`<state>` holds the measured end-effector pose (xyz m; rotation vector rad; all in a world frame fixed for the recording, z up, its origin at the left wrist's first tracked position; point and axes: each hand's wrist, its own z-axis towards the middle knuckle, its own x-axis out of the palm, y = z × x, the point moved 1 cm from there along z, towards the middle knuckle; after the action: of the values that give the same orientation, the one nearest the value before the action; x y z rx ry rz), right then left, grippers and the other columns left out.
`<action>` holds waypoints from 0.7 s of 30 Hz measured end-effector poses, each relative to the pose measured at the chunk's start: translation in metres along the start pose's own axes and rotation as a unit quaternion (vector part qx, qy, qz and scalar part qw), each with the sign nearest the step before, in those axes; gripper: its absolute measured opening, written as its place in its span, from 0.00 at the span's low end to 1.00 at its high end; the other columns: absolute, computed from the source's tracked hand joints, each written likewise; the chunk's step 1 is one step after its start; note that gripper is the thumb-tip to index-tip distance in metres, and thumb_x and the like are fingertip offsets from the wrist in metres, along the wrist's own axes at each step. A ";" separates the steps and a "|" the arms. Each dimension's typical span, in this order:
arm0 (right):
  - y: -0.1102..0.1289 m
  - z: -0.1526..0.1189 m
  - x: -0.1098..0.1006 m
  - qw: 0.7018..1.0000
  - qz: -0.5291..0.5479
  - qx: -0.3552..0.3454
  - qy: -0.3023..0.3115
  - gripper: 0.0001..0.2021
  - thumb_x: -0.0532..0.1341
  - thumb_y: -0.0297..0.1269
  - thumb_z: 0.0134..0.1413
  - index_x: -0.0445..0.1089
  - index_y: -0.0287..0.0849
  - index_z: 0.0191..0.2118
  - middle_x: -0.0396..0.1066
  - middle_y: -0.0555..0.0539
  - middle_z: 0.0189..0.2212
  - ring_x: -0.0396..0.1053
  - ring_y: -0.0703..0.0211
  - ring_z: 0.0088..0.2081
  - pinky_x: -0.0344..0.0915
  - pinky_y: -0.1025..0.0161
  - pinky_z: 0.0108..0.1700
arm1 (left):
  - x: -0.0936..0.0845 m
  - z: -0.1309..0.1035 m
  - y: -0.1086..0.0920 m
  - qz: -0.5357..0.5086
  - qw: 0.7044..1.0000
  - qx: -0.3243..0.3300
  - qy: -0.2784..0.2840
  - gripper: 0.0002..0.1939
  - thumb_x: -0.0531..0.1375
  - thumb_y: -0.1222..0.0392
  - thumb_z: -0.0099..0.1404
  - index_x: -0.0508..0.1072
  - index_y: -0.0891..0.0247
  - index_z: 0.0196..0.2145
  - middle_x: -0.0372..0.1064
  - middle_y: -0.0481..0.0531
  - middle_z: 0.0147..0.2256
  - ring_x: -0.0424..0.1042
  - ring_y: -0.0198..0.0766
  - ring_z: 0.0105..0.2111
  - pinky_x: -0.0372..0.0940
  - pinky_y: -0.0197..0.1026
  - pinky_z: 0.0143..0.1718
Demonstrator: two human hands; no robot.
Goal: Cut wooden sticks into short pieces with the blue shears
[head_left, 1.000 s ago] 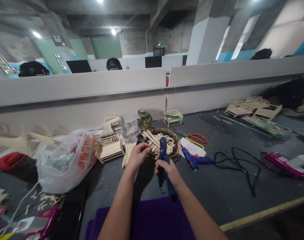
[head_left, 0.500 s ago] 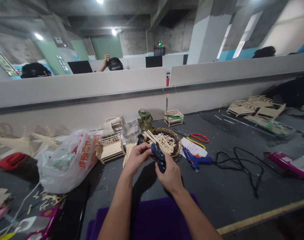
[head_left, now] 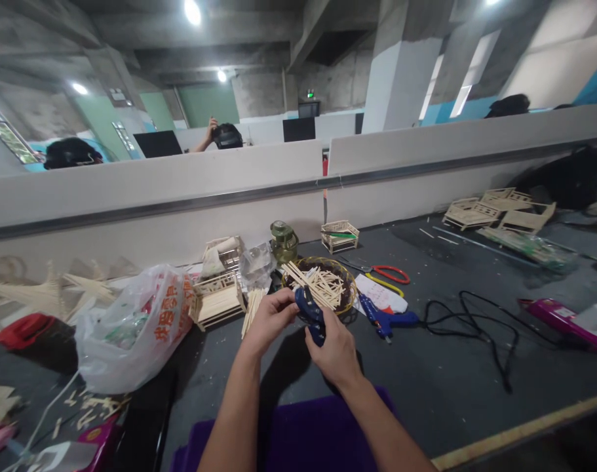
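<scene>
My right hand [head_left: 335, 351] is wrapped around the blue tool [head_left: 307, 307] before the basket [head_left: 350, 287], tilted now, upright a second ago. My left hand [head_left: 272, 321] pinches beside its head; I can't tell on what.

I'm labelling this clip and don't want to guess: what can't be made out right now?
In the head view:
What the left hand pinches, if anything: hidden by that hand and the dark blue tool.
The rest of that tool: mostly covered by the right hand.
Writing on the white paper: too small to read.
Contents of the plastic bag: blurred by cloudy plastic.
The lower-left magenta device: cut off by the bottom edge.
</scene>
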<state>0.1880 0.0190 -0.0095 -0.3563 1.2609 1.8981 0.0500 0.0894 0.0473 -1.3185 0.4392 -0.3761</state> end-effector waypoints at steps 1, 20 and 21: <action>0.000 0.000 0.000 1.000 -0.003 0.000 0.000 0.19 0.57 0.37 0.50 0.61 0.42 0.50 0.70 0.43 0.42 0.70 0.51 0.44 0.65 0.58 0.44 | 0.000 0.000 0.000 0.007 1.000 0.003 -0.001 0.16 0.62 0.49 0.58 0.73 0.68 0.29 0.57 0.47 0.24 0.54 0.27 0.21 0.51 0.31 0.21; 0.001 0.008 -0.002 0.991 0.033 0.058 0.118 0.07 0.54 0.35 0.55 0.65 0.42 0.38 0.73 0.47 0.28 0.72 0.55 0.32 0.58 0.65 0.33 | 0.002 0.009 0.008 0.108 0.991 0.015 -0.075 0.15 0.62 0.52 0.57 0.73 0.67 0.23 0.63 0.48 0.22 0.60 0.33 0.26 0.56 0.34 0.29; 0.000 0.009 -0.001 0.990 0.034 0.061 0.122 0.06 0.54 0.35 0.54 0.65 0.42 0.37 0.73 0.46 0.28 0.72 0.56 0.32 0.57 0.65 0.33 | 0.003 0.010 0.009 0.106 0.991 0.012 -0.080 0.14 0.62 0.52 0.56 0.73 0.67 0.23 0.64 0.48 0.23 0.61 0.33 0.26 0.57 0.35 0.30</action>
<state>0.1901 0.0264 -0.0043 -0.4983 1.5605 1.8655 0.0574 0.0983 0.0398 -1.2550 0.4327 -0.0969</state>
